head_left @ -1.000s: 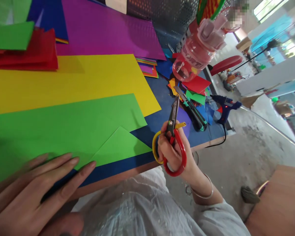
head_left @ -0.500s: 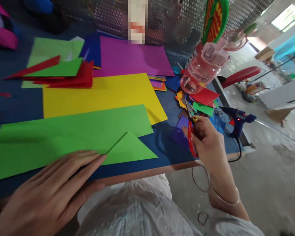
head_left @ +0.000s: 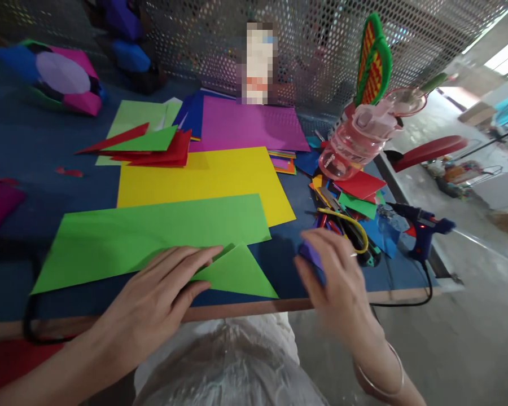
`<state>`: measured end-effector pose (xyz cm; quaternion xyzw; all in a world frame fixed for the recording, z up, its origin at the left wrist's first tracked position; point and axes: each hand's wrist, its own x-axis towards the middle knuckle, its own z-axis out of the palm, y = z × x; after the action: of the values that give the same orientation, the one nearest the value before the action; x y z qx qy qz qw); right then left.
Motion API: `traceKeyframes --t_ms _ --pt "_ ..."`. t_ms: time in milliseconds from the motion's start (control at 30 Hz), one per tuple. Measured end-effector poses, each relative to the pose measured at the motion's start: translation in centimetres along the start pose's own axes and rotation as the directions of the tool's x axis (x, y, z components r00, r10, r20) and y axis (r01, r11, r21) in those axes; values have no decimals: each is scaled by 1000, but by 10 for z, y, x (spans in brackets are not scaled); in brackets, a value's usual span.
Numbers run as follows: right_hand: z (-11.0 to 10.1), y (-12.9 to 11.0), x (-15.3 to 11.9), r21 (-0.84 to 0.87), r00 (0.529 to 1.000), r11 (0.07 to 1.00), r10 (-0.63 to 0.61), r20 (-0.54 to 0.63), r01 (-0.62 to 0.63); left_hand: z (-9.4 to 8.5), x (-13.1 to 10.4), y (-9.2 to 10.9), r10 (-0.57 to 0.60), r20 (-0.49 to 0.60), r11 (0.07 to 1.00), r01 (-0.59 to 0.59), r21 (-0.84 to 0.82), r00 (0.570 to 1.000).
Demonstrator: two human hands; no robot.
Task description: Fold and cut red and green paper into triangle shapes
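My left hand (head_left: 165,287) rests on the long green sheet (head_left: 110,239) at the table's front edge. Its thumb and forefinger close around the left end of a green paper triangle (head_left: 241,276), whose upper edge lifts slightly off the sheet. To the right, my right hand (head_left: 336,276) hovers with curved fingers apart, slightly blurred and holding nothing I can see. A purple paper piece (head_left: 311,254) shows beside its fingers. Just beyond it, scissors with a yellow-lined handle (head_left: 362,232) lie on a pile of tools and scraps.
Behind the green sheet lie yellow (head_left: 203,175) and magenta sheets (head_left: 249,121), plus folded red pieces (head_left: 178,151). A pink bottle (head_left: 347,141) stands back right. The glue gun (head_left: 425,225) sits at the right edge, its cord hanging over. A perforated metal panel (head_left: 313,62) backs the table.
My right hand has let go of the scissors, which now lie on the pile. My left hand has shifted right to the green triangle. The view has turned left.
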<state>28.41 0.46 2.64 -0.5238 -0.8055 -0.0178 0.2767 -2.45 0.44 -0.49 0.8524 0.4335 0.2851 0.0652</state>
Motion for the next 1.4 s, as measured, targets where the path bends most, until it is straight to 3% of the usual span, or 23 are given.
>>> traceKeyframes --t_ms 67,133,233,400,533,833,1067,1267,1333,1400 --pt "0 -17 -3 149 961 974 -196 196 168 0 0 0 42 3 999 -42 0 999" --pt "6 -25 -7 191 882 935 -346 320 297 1 -1 0 91 5 996 -91 8 996" --pt "21 -27 -17 118 822 912 -407 399 394 3 -6 5 150 11 987 -150 59 989" --pt "29 -26 -32 35 862 903 -420 284 428 6 -17 18 211 -62 952 -191 241 976" --pt "25 -30 -32 42 862 886 -459 213 461 6 -20 23 244 -101 927 -201 317 965" --pt "28 -34 -40 16 876 880 -475 79 476 16 -30 22 215 -89 947 -185 263 973" --pt "14 -38 -36 122 806 804 -590 48 582 29 -38 28 167 -181 969 -127 213 969" --pt "15 -49 -33 188 818 797 -546 -183 574 26 -38 29 179 -178 969 -142 202 968" --pt "16 -47 -25 192 789 766 -599 -137 614 22 -40 27 173 -157 977 -148 156 972" --pt "18 -44 -16 165 821 805 -567 -66 570 18 -42 25 176 -156 981 -161 106 972"
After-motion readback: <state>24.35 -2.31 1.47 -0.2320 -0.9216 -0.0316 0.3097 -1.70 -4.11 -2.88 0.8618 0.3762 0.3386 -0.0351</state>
